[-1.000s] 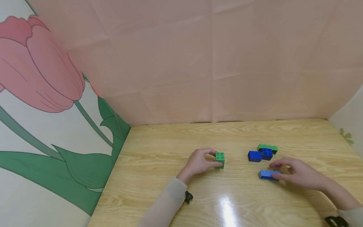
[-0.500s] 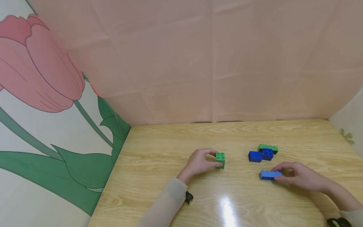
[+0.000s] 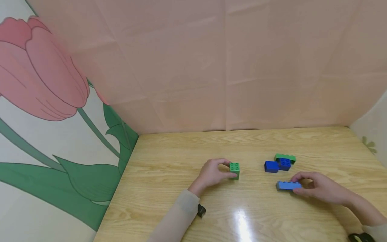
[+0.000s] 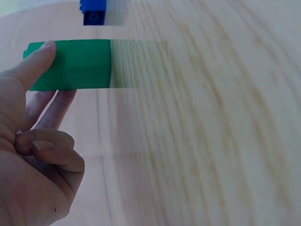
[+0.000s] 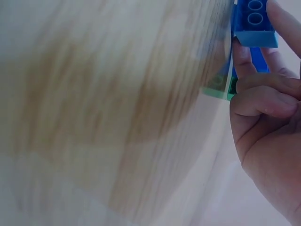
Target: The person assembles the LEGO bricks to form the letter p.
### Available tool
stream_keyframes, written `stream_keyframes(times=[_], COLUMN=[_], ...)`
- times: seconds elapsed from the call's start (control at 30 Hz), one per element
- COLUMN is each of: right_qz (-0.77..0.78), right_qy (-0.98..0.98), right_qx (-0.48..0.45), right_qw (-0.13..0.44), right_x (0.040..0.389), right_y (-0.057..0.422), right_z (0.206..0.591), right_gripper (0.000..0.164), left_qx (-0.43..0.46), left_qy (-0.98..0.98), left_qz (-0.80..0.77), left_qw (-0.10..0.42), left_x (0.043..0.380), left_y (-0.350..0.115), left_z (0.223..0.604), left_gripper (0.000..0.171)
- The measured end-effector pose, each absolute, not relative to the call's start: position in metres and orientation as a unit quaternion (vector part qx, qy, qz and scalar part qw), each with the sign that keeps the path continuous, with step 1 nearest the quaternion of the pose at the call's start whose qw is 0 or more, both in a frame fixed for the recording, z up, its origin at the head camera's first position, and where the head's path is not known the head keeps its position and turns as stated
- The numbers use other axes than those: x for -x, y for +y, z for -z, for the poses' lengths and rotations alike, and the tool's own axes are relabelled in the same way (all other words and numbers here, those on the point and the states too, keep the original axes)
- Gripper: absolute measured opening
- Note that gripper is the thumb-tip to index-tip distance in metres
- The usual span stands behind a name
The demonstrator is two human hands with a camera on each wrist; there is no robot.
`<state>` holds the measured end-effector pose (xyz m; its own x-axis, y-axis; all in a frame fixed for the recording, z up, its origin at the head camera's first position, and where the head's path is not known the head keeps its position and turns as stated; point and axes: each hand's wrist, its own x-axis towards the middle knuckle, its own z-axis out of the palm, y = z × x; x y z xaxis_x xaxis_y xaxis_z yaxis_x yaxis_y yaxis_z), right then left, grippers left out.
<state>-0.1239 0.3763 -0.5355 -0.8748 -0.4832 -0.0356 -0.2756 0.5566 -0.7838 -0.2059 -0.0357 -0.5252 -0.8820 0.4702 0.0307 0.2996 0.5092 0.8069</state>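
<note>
My left hand (image 3: pixel 211 173) pinches a green two-by-two toy brick stack (image 3: pixel 234 172) standing upright on the table, studs up. A seam across the stack (image 4: pixel 89 66) shows in the left wrist view, thumb on one side and fingers on the other. My right hand (image 3: pixel 321 188) pinches the right end of a long light blue brick (image 3: pixel 285 185) between thumb and fingers. In the head view its smooth long side faces me, with studs along the top edge. The right wrist view shows the tubes of its hollow underside (image 5: pixel 255 19). My fingers hide its right end.
Behind the light blue brick, a dark blue brick (image 3: pixel 271 167) shows a plain face upward. Beside it is another dark blue brick (image 3: pixel 284 163), studs up, in front of a long green brick (image 3: pixel 287 157). The wooden table (image 3: pixel 169 148) ends at a pink cloth backdrop (image 3: pixel 187 111).
My right fingers have come together on the light blue brick, which has turned from its hollow side facing me to its smooth side. My left hand and the green stack stay put.
</note>
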Motion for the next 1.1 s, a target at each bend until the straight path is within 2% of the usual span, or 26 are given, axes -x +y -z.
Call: stream_keyframes(times=[0.13,0.33,0.67,0.83,1.0,1.1], right_qz=[0.421,0.393,0.364,0.351,0.345,0.342], right_qy=[0.874,0.896,0.91,0.918,0.924,0.924], right_qx=[0.216,0.198,0.195,0.174,0.151,0.152], right_qw=[0.112,0.065,0.037,0.053,0.075,0.082], right_x=[0.1238,0.1227,0.1253,0.1271,0.1263,0.1251], right_y=[0.3751,0.3705,0.3672,0.3666,0.3663,0.3665], right_z=[0.5367,0.5385,0.5425,0.5419,0.5376,0.5354], right_gripper=[0.018,0.027,0.035,0.038,0.051,0.054], left_qx=[-0.224,-0.223,-0.225,-0.225,-0.228,-0.228], left_qy=[0.862,0.862,0.861,0.861,0.86,0.86], left_qz=[-0.444,-0.445,-0.444,-0.445,-0.445,-0.446], left_qw=[0.097,0.097,0.099,0.097,0.099,0.1], left_x=[0.2058,0.2059,0.2069,0.2072,0.2075,0.2074], left_y=[-0.0359,-0.0359,-0.0362,-0.0367,-0.0363,-0.0364], left_z=[0.5249,0.5259,0.5258,0.5248,0.5266,0.5284], left_gripper=[0.031,0.031,0.03,0.03,0.03,0.03])
